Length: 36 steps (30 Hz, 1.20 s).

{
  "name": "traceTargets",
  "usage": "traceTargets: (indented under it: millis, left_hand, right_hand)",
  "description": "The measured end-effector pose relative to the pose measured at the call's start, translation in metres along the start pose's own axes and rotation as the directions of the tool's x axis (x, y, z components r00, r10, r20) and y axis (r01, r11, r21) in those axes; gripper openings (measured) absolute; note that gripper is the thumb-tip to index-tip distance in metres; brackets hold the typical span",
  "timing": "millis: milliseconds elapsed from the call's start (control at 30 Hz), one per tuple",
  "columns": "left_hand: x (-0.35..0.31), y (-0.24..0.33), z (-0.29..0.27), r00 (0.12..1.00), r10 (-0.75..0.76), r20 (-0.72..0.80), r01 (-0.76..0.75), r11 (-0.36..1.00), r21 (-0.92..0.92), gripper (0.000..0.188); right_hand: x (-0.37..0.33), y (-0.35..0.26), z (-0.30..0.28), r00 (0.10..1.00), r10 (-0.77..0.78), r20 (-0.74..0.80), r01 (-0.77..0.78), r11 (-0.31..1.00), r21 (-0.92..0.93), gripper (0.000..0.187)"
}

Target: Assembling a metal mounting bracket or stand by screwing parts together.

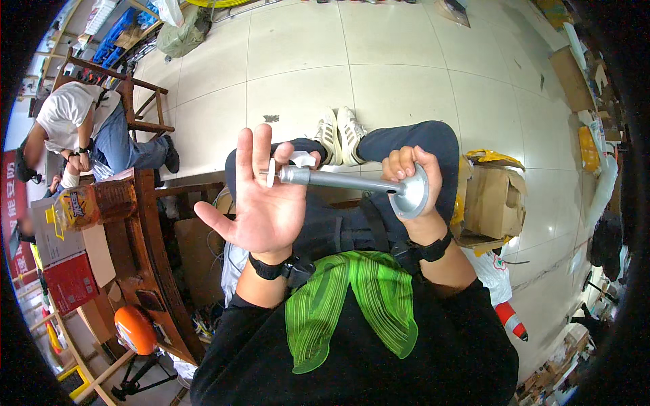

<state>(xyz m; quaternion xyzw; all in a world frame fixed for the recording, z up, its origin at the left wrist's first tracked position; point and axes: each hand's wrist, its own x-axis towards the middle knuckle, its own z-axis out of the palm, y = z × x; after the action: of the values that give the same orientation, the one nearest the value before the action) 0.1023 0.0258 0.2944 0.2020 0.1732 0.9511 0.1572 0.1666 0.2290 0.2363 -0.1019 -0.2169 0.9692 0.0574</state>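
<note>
A silver metal mounting bracket [352,181] lies nearly level above my lap. It has a straight tube with a round, dish-like base at its right end. My right hand [423,177] is closed around that base, with its fingers over the far edge. The tube's left end bears a white wing knob [302,159] and a small white disc [271,173] with a thin stud. This end passes in front of the fingers of my left hand [265,210]. That hand is palm up, its thumb and fingers stretched apart; whether it bears any weight I cannot tell.
An open cardboard box [497,203] stands on the floor to my right. At my left, a wooden table [152,250] holds a large bottle [101,205] of amber liquid and an orange rounded object [135,329]. Another person [101,125] sits at the far left by a wooden chair [139,101].
</note>
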Motion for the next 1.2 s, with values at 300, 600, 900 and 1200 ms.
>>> traceTargets:
  millis: [300, 600, 900, 1200]
  left_hand:
    - [-0.005, -0.005, -0.007, 0.987, -0.005, 0.159, -0.013, 0.994, 0.112, 0.091]
    - [-0.005, 0.011, -0.027, 0.988, -0.154, 0.024, 0.156, 0.986, -0.056, 0.072]
    - [-0.006, -0.013, -0.022, 0.933, -0.319, -0.167, 0.266, 0.299, 0.916, 0.06]
    - [-0.005, -0.011, -0.031, 0.893, -0.412, -0.181, 0.295, 0.231, 0.927, 0.047]
  right_hand:
    - [-0.008, -0.003, -0.002, 1.0, -0.014, -0.01, 0.014, 1.0, -0.018, 0.038]
    - [-0.009, -0.01, -0.005, 0.994, -0.098, 0.052, 0.107, 0.97, -0.22, 0.036]
    - [-0.049, -0.073, -0.017, 0.88, -0.466, 0.09, 0.308, 0.416, -0.855, 0.034]
    - [-0.115, -0.181, -0.071, 0.592, -0.795, -0.137, -0.46, -0.193, -0.867, 0.046]
